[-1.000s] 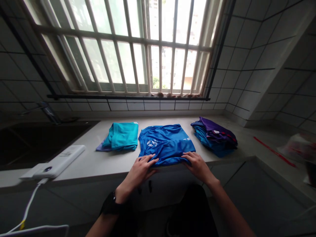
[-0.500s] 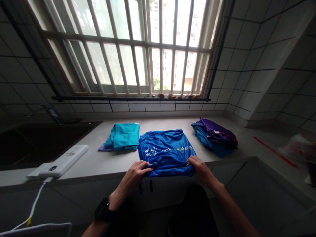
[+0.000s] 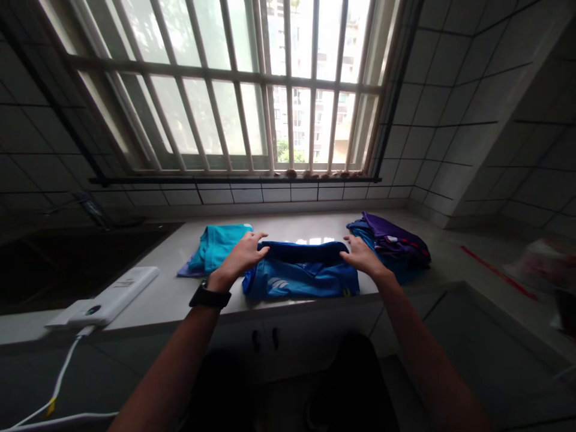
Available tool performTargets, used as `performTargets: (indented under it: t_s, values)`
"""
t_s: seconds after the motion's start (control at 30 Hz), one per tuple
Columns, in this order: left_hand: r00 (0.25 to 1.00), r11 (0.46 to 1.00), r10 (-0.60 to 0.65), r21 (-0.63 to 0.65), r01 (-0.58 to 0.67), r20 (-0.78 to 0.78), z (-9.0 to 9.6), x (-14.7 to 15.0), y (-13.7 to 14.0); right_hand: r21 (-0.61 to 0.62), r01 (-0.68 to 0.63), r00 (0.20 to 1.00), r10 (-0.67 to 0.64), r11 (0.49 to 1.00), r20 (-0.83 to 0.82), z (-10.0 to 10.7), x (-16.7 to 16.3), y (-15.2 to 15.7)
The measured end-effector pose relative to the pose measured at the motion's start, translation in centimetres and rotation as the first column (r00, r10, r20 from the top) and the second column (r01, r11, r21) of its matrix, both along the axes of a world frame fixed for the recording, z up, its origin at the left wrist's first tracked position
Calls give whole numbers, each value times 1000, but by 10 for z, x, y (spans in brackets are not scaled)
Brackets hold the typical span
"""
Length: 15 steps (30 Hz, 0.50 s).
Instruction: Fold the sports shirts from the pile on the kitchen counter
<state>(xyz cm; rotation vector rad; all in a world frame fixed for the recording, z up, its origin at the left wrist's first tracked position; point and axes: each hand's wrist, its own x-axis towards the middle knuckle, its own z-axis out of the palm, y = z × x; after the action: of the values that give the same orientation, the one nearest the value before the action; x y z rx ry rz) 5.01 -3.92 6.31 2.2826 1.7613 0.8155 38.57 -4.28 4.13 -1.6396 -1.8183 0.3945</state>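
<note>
Half a second ago I had both hands gripping the near edge of the blue shirt (image 3: 310, 279); now they are at its far edge, and it lies folded into a narrower strip on the white counter (image 3: 166, 300), between a teal pile (image 3: 218, 249) and a purple pile (image 3: 393, 237) of clothes. My left hand (image 3: 245, 251) is half open at the far left corner, thumb parted from fingers; my right hand (image 3: 363, 255) is likewise at the far right, neither visibly gripping. A white logo (image 3: 278, 282) shows, but I can read no words. I count two piles, one shirt, one wristwatch (image 3: 210, 295), one power bank (image 3: 108, 300).
</note>
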Motion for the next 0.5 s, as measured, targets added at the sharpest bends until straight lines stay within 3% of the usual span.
performTargets:
  t_s: [0.07, 0.13, 0.23, 0.37, 0.5]
  values:
    - [998, 996, 30, 81, -25, -61, -10, 9, 4, 115, 6, 993, -20, 993, 116, -9, -7, 0]
    - [993, 995, -61, 72, 69, -101, -27, 20, 3, 154, -67, 984, 40, 986, 172, -24, -17, -4]
    - [967, 985, -168, 9, 173, -192, -61, 34, -2, 54, -168, 951, 147, 984, 272, -51, -37, -13]
    - [947, 996, -91, -16, 91, -307, -102, 42, -6, -93, -138, 893, 165, 986, 418, -80, -57, -24]
    - [947, 995, -95, -15, 95, -307, -114, 40, -7, -64, -123, 886, 139, 990, 443, -87, -60, -28]
